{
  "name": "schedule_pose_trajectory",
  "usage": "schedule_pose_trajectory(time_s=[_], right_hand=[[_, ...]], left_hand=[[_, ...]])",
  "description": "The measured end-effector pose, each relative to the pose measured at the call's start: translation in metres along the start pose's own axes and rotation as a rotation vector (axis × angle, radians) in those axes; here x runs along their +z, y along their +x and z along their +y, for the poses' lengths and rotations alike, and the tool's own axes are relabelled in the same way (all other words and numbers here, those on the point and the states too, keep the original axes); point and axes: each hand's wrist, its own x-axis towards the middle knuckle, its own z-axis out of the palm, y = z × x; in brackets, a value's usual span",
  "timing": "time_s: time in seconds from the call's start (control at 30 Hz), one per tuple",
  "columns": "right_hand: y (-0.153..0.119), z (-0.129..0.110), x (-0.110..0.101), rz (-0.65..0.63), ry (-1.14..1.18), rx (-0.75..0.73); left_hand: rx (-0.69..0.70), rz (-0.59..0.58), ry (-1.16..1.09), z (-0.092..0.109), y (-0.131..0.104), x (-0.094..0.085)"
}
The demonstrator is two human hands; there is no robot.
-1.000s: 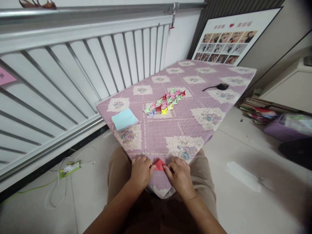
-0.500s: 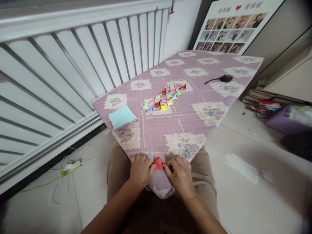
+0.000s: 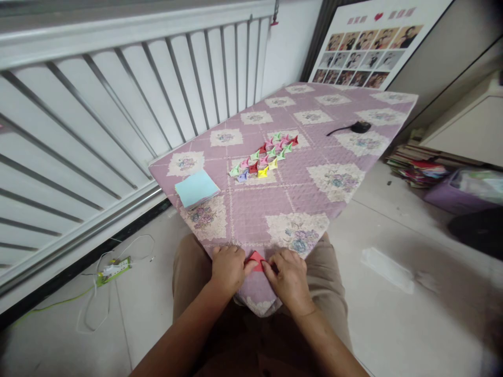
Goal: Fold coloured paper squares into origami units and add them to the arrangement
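Work piece: red paper (image 3: 258, 255), small, folded to a point, lying at the table's near corner with the point toward the far edge. Part of it is under fingers, so the number of layers cannot be read.

Left hand (image 3: 229, 269): fingers curled down at the cloth, thumb stretched across onto the paper's left side. Right hand (image 3: 288, 276): fingers bent, thumb and forefinger close together at the paper's right side. Both touch the paper; whether either pinches it or only presses it down cannot be told.

Progress (judged): creasing under way, piece incomplete. It looks nearly flat and lacks the raised points of the folded pieces (image 3: 263, 161). These, more than a dozen in green, pink, red, yellow and violet, stand in close slanting rows about mid-table (image 3: 253, 209) and appear finished. Left to do, judging by them: the shaping of the red one.

Stock: stack of light-blue sheets (image 3: 196, 188), near the left edge, top sheet apparently unfolded.

Further out: black corded object (image 3: 360, 127) near the right edge, toward the far end; white radiator (image 3: 155, 89) along the left edge; photo board (image 3: 353, 60) beyond the far edge.
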Motion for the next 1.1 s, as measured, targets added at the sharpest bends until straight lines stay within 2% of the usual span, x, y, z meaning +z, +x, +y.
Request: schedule_pose_trajectory(time_s=[0.27,0.8,1.1], right_hand=[[0.001,-0.001,-0.002,-0.005,-0.010,-0.014],[0.025,-0.005,-0.002,-0.041,-0.078,-0.028],[0.029,-0.006,0.000,-0.050,-0.127,-0.031]], left_hand=[[0.016,0.002,0.009,0.000,0.001,0.000],[0.031,0.033,0.005,-0.002,0.001,0.005],[0.033,0.020,0.001,-0.005,0.001,0.007]])
